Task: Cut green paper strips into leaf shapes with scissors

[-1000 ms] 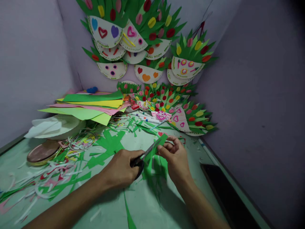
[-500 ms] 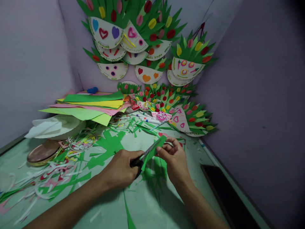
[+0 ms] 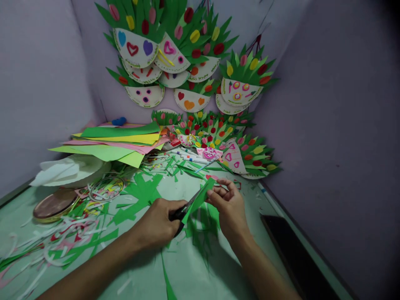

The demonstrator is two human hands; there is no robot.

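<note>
My left hand (image 3: 161,221) is closed round the black handles of a pair of scissors (image 3: 178,213). Their blades point up and to the right, along a strip of green paper (image 3: 199,202). My right hand (image 3: 227,202) pinches the far end of that strip between thumb and fingers. The blades are partly hidden by the paper, so how far they are apart cannot be made out. Beneath both hands lie more green paper pieces (image 3: 212,218) on the pale green tabletop (image 3: 187,271).
Paper scraps (image 3: 67,239), a round tin lid (image 3: 56,204) and coloured paper sheets (image 3: 115,146) lie on the left. Markers (image 3: 192,156) and paper-plate flower crafts (image 3: 234,156) are at the back. A dark phone-like slab (image 3: 293,254) rests at right, beside the wall.
The whole view has shifted slightly. The green strip has tilted a little against the scissors, and less of the blades shows. Both hands keep their holds.
</note>
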